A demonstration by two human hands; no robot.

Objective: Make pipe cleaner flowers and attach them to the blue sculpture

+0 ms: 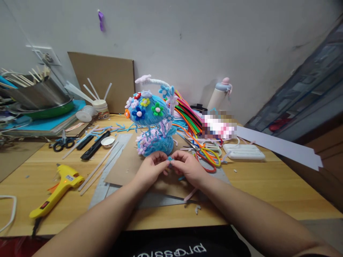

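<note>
My left hand [152,167] and my right hand [187,166] meet at the middle of the table, fingers pinched together on a small blue pipe-cleaner piece [169,159]. Just behind them stands a blue fuzzy mushroom-shaped craft [151,121] decorated with coloured flowers and pale purple blossoms. Both hands hover over a brown cardboard sheet [125,167] lying on a grey mat. A loose pink pipe-cleaner bit [190,194] lies under my right wrist.
A yellow glue gun [57,189] lies at the left front. Glue sticks [100,166], black-handled scissors [63,142] and a black knife [95,145] sit left of the craft. Coloured pipe cleaners [190,119], red-handled scissors [203,157] and a white box [243,151] lie right. Metal pot [37,94] back left.
</note>
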